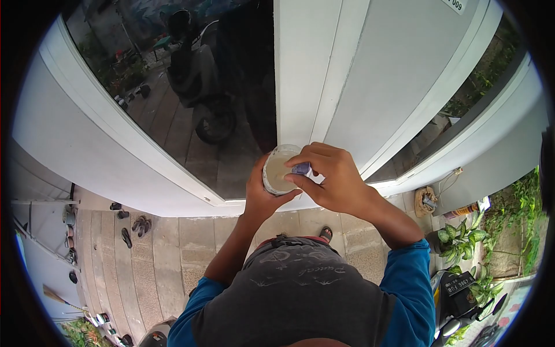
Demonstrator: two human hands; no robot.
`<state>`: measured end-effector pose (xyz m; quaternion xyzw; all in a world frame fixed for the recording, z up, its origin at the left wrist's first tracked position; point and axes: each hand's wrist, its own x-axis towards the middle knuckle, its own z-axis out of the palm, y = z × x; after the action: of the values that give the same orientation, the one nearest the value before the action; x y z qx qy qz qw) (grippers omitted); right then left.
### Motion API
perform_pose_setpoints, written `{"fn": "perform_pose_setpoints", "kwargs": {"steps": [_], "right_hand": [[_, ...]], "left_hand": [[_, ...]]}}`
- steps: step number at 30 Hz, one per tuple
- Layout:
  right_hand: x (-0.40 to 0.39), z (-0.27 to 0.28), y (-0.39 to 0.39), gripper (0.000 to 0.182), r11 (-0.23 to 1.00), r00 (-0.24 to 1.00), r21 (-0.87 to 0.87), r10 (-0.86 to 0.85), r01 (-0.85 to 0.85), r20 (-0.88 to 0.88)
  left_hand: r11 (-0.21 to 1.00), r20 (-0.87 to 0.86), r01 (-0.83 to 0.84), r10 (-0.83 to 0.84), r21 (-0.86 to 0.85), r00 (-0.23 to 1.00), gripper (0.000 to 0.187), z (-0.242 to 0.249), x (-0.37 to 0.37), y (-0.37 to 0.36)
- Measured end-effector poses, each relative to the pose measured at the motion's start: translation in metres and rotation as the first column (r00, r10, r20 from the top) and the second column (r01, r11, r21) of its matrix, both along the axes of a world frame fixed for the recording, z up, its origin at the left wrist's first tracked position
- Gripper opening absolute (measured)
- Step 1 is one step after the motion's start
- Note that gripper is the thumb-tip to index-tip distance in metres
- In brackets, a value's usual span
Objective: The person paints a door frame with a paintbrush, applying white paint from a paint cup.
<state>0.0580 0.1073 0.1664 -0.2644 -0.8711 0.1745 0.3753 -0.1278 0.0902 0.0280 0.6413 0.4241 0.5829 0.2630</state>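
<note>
Shirt (295,295), two hands (261,195) (333,174), one cup (278,172), one purple object (301,168)

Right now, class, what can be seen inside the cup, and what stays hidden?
Inside the cup are pale, cloudy contents. The right hand, pinching a small purple object, covers part of the opening. The bottom cannot be seen.

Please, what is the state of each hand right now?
Left hand: closed around a round tub.
Right hand: closed on a small purple object at the tub; what exactly, cannot be told.
</note>
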Motion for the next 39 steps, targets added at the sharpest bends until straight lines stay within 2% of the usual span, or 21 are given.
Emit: {"fn": "perform_pose_setpoints", "kwargs": {"steps": [11, 14, 16, 20, 22, 26, 28, 29, 31, 34, 35, 37, 39], "right_hand": [[-0.001, 0.001, -0.004, 0.021, 0.998, 0.997, 0.004, -0.066, 0.065, 0.040], [0.000, -0.004, -0.001, 0.022, 0.999, 1.000, -0.029, -0.026, 0.026, 0.002], [-0.001, -0.004, 0.000, 0.021, 0.982, 0.998, 0.177, -0.060, 0.060, -0.006], [0.003, 0.001, -0.003, 0.020, 0.995, 0.999, 0.092, -0.040, 0.041, -0.006], [0.004, 0.001, -0.006, 0.020, 0.999, 0.999, -0.015, -0.043, 0.043, -0.005], [0.006, -0.001, -0.008, 0.021, 0.997, 0.998, 0.050, -0.051, 0.052, -0.025], [0.010, 0.000, -0.008, 0.021, 0.997, 0.999, -0.064, -0.037, 0.037, 0.003], [0.010, -0.001, -0.007, 0.021, 0.997, 0.999, -0.066, -0.038, 0.038, 0.003], [0.010, -0.004, -0.004, 0.020, 0.985, 0.999, 0.166, -0.048, 0.050, -0.015], [0.014, -0.004, -0.003, 0.020, 0.978, 0.998, 0.202, -0.058, 0.060, -0.015], [0.016, -0.003, -0.004, 0.020, 0.977, 0.998, 0.204, -0.058, 0.059, -0.015], [0.018, 0.001, -0.007, 0.020, 0.997, 0.996, 0.034, -0.074, 0.076, -0.053], [0.021, -0.001, -0.004, 0.021, 0.995, 0.995, 0.056, -0.078, 0.081, -0.059]], "left_hand": [[1.000, 0.017, 0.010, -0.010, -0.008, 1.000, 0.096, -0.009, 0.000, 0.001], [1.000, 0.003, 0.009, -0.009, 0.000, 1.000, 0.096, -0.007, 0.002, 0.001], [1.000, -0.017, 0.006, -0.006, -0.008, 1.000, 0.096, -0.006, 0.003, 0.001], [1.000, 0.012, 0.021, -0.021, -0.020, 1.000, 0.095, -0.007, 0.005, 0.001], [1.000, 0.000, 0.012, -0.012, -0.013, 1.000, 0.096, -0.006, 0.005, 0.001], [1.000, -0.005, 0.030, -0.030, -0.002, 1.000, 0.097, -0.007, 0.007, 0.002], [1.000, -0.010, 0.026, -0.026, 0.007, 1.000, 0.097, -0.009, 0.008, 0.003], [1.000, -0.010, 0.021, -0.021, 0.010, 1.000, 0.097, -0.010, 0.009, 0.003], [1.000, -0.010, 0.016, -0.015, 0.014, 1.000, 0.097, -0.010, 0.011, 0.003], [0.999, 0.002, 0.024, -0.024, -0.021, 1.000, 0.097, -0.008, 0.015, 0.003], [0.999, -0.009, 0.023, -0.023, -0.031, 1.000, 0.097, -0.009, 0.015, 0.003], [0.999, -0.020, 0.022, -0.022, -0.031, 1.000, 0.097, -0.011, 0.017, 0.004], [1.000, -0.008, 0.020, -0.020, -0.013, 1.000, 0.097, -0.014, 0.020, 0.006]]}}
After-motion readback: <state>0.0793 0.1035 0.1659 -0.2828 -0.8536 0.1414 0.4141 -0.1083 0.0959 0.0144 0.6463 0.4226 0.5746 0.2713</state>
